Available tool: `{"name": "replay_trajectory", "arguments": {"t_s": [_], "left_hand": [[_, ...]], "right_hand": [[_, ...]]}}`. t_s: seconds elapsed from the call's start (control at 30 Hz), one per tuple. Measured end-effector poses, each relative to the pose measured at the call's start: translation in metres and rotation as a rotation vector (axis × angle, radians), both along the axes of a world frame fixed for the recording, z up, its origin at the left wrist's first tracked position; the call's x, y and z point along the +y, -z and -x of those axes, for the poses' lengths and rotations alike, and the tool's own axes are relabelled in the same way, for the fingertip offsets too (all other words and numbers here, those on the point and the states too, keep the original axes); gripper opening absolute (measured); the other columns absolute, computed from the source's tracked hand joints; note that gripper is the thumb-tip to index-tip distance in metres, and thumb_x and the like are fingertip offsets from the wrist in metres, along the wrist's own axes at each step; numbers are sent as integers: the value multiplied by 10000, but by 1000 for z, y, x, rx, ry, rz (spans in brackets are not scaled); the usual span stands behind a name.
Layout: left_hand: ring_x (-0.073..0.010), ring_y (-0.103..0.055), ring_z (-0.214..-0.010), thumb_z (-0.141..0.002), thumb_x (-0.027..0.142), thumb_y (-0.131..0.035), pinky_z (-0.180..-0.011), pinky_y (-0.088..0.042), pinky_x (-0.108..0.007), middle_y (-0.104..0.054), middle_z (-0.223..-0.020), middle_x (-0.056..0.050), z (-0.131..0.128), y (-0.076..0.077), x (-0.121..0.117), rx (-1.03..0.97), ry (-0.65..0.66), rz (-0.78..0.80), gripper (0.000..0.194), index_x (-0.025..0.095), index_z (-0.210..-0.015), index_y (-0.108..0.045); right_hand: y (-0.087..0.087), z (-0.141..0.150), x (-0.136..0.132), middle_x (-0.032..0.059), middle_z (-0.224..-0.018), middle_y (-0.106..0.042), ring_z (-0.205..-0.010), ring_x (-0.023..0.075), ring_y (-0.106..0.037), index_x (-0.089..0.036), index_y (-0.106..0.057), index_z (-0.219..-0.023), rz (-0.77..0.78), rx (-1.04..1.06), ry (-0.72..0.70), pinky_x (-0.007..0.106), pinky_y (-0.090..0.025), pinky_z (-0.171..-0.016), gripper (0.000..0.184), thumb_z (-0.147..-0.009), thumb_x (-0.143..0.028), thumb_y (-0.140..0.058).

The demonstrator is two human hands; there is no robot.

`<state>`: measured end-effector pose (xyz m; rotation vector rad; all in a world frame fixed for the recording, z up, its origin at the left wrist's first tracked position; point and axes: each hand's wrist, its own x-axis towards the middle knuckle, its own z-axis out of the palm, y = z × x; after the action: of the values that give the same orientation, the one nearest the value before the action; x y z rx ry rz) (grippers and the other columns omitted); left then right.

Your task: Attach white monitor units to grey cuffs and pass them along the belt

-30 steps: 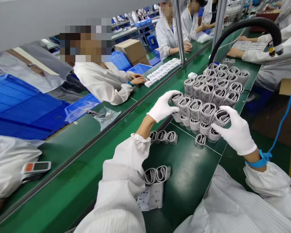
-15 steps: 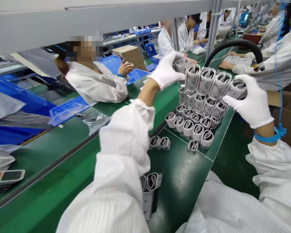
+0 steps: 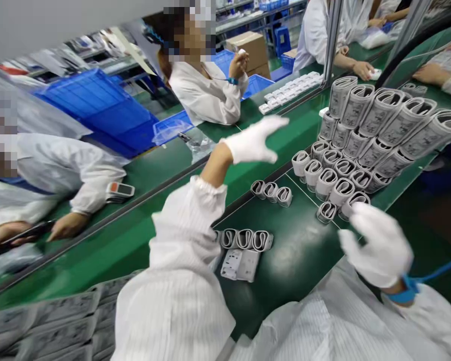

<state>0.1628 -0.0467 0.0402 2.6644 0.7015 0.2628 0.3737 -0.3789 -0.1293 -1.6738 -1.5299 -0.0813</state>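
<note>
My left hand (image 3: pixel 253 140), in a white glove, hangs over the green bench with its fingers spread and nothing in them. My gloved right hand (image 3: pixel 378 243) is slightly blurred, empty, thumb and fingers apart, close to the front rolled cuff (image 3: pixel 357 202). Grey rolled cuffs with printed markings stand in a tiered stack (image 3: pixel 385 113) at the right. A small rolled cuff (image 3: pixel 326 212) stands in front of it. Three more rolled cuffs (image 3: pixel 271 191) form a short row to the left. Nearer me, another cuff row (image 3: pixel 245 239) adjoins white plastic housings (image 3: pixel 241 264), partly behind my left sleeve.
Flat grey printed pieces (image 3: pixel 56 321) lie at the lower left. Across the bench, a co-worker (image 3: pixel 206 90) holds a small white item; another's hand (image 3: pixel 69 225) lies near a white device (image 3: pixel 120 191). A metal post (image 3: pixel 332 45) and black hose (image 3: pixel 409 47) rise behind the stack.
Both hands have let go of the top row of rolled cuffs, which now rests on the stack. My right hand has drawn back towards me; the view has swung left.
</note>
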Motion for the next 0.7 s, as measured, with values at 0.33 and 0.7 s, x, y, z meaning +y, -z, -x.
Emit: {"name": "replay_trajectory", "arguments": {"t_s": [0.33, 0.7], "left_hand": [[-270, -640, -1237, -757, 258, -702, -1145, -477, -420, -649, -1388, -72, 122, 158, -51, 141, -263, 298, 641, 228, -1384, -572], [-272, -642, -1228, -697, 214, -758, -1144, -470, -414, -679, -1349, -49, 132, 167, -81, 41, -246, 375, 614, 228, -1294, -618]], "right_hand": [[76, 87, 36, 202, -1501, -518, -1450, 481, -469, -263, -418, -1563, -35, -51, 156, 717, -457, -1137, 773, -855, -283, -728], [75, 98, 79, 149, -1225, -612, -1171, 315, -649, -224, -700, -1070, -32, 147, -1, 515, -580, -1047, 144, -938, -275, -677]]}}
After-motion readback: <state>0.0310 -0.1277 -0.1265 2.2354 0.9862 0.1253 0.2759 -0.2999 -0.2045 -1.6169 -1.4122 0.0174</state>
